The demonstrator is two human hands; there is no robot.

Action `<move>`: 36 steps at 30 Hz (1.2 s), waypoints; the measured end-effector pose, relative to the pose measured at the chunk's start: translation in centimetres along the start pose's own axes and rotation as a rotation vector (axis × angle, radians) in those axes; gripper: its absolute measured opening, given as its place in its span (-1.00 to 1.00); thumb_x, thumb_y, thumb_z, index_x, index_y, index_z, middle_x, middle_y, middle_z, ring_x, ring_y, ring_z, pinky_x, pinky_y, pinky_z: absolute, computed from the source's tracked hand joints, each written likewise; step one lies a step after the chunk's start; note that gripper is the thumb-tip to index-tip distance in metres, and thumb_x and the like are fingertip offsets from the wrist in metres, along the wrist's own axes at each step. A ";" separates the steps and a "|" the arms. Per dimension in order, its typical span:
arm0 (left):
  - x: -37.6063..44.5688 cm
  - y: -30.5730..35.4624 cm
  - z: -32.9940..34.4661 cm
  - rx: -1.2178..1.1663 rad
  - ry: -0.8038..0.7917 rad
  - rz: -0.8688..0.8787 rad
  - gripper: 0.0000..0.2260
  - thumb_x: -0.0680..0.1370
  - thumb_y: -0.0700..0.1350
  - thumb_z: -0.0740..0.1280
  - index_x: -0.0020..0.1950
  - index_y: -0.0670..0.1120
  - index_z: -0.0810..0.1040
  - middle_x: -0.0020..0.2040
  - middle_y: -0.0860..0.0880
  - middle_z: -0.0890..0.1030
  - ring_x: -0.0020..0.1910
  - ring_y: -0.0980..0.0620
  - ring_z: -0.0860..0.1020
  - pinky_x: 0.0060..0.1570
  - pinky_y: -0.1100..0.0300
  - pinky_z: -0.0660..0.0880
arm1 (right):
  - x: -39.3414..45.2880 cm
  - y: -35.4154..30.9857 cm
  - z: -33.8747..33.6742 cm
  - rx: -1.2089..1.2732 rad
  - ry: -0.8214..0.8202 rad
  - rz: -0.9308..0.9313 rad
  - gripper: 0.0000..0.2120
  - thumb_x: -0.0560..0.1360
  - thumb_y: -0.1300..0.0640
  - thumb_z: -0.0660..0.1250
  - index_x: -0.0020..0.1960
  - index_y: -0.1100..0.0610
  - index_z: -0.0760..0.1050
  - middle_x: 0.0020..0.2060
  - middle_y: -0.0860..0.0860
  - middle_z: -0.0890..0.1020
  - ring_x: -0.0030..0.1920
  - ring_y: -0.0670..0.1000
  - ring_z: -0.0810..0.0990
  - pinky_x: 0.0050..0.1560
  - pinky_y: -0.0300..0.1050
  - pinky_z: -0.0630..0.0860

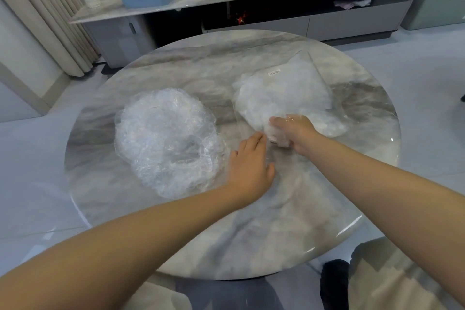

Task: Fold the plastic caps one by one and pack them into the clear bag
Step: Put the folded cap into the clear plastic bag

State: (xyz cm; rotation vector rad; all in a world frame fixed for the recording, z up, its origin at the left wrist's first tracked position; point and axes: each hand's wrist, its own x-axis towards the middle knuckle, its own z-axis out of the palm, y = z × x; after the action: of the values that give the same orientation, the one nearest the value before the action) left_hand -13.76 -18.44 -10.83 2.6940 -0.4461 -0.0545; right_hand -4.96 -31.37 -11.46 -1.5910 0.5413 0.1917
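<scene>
Item: round marble bench [251,234], viewed from the near edge.

Loose stock: a pile of unfolded plastic caps [166,141], left of centre, crinkled and overlapping; I cannot count them.

Packed stock: the clear bag [289,93], right and farther off, already well filled with white folded caps, its mouth facing near.

Right hand [294,133]: at the bag's mouth, grip curled round a folded cap [278,137], pushing it in, I judge.

Left hand [250,161]: fingers spread and flat, resting near the bag's mouth; whether it pins the film I cannot tell.

Step in hand: I judge it to be packing, one cap going in.

Next move calls for: seating that cap deep enough to stay, releasing, then reaching left to peel a single cap off the clinging pile for folding.
</scene>
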 end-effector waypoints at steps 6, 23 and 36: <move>-3.0 0.6 -0.4 -0.074 -0.075 0.015 -0.44 0.59 -0.08 0.19 0.54 -0.14 0.07 0.55 -0.03 0.04 0.48 -0.03 0.08 0.36 0.07 0.12 | -0.6 0.6 2.0 -0.227 0.083 -0.193 -0.51 0.42 0.12 0.45 -0.47 0.06 0.18 -0.57 -0.04 0.24 -0.48 0.01 0.22 -0.42 -0.09 0.15; -3.6 -2.8 -1.6 -0.024 -0.045 -0.063 -0.39 0.58 -0.06 0.19 0.55 -0.14 -0.01 0.55 -0.04 -0.02 0.47 -0.04 0.11 0.34 0.03 0.14 | -0.6 2.1 6.8 -0.508 -0.151 -0.442 -0.65 0.53 0.29 0.28 0.30 0.16 0.48 0.18 0.01 0.49 0.19 0.01 0.48 0.15 -0.29 0.34; 1.5 -3.6 -1.8 -0.239 -0.136 -0.088 -0.30 0.57 -0.11 0.22 0.55 -0.20 -0.15 0.56 -0.03 -0.20 0.54 0.06 -0.16 0.44 0.23 -0.06 | -6.3 0.4 2.2 -1.211 -0.265 -0.503 -0.37 0.53 0.32 0.20 0.53 0.22 0.02 0.53 0.14 -0.02 0.51 0.11 0.08 0.41 -0.13 0.17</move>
State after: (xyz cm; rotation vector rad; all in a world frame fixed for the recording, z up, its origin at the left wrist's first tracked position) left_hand -11.04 -15.11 -10.62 2.4807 -0.3379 -0.2982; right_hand -10.17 -27.83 -9.31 -2.7494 -0.2985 0.3769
